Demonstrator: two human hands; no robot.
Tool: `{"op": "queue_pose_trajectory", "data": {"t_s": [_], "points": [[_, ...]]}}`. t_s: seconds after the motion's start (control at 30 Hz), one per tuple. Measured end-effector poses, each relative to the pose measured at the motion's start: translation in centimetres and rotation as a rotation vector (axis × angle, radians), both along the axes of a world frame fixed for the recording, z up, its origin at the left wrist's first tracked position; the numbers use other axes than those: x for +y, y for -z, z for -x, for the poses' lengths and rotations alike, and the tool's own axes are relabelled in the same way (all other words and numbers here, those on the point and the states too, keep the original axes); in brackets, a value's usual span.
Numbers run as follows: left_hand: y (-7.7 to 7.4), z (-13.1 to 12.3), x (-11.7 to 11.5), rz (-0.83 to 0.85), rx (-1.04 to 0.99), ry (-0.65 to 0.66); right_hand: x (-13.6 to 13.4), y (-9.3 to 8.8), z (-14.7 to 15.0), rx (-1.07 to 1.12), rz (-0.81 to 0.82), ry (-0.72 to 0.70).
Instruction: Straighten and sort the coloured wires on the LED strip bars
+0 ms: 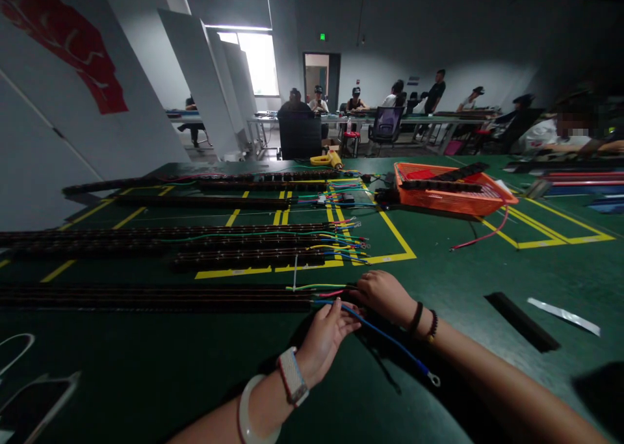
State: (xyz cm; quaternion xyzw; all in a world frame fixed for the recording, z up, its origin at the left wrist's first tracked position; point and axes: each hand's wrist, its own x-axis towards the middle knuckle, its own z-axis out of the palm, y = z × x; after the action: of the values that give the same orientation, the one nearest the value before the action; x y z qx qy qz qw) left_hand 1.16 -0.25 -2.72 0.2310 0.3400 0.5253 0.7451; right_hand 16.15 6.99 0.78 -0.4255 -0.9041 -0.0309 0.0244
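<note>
My left hand (325, 343) has its thumb on a blue wire (385, 337), which lies over the other fingers. This wire runs out to the right and ends in a ring terminal (433, 379). Just above, my right hand (385, 293) is closed, its fingertips around the red wire (331, 294) and the yellow-green wire (322, 287); the wire ends are hidden in it. All these wires come from the right end of a long black strip (195, 298) lying on the table. A white cable tie (295, 275) stands up near that end.
More black wired strips (146, 239) lie beyond, over yellow tape outlines. An orange basket (448, 200) holds black strips at the back right, near a yellow heat gun (327, 160). A black piece (521, 320) and a silvery strip (563, 315) lie right. People sit at far tables.
</note>
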Motion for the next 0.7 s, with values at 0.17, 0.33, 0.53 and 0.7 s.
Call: {"op": "queue_pose_trajectory", "data": {"t_s": [0.17, 0.33, 0.53, 0.7], "points": [[-0.1, 0.0, 0.0, 0.011, -0.003, 0.005, 0.0, 0.5, 0.0, -0.013, 0.012, 0.005], [-0.2, 0.0, 0.1, 0.027, -0.025, 0.012, -0.7, -1.4, -0.6, -0.045, -0.024, 0.057], [-0.2, 0.1, 0.0, 0.028, -0.051, 0.025, -3.3, -3.6, -0.4, -0.103, 0.072, 0.042], [0.0, 0.2, 0.1, 0.057, -0.015, 0.013, -4.7, -3.3, -0.4, -0.181, 0.170, -0.043]]}}
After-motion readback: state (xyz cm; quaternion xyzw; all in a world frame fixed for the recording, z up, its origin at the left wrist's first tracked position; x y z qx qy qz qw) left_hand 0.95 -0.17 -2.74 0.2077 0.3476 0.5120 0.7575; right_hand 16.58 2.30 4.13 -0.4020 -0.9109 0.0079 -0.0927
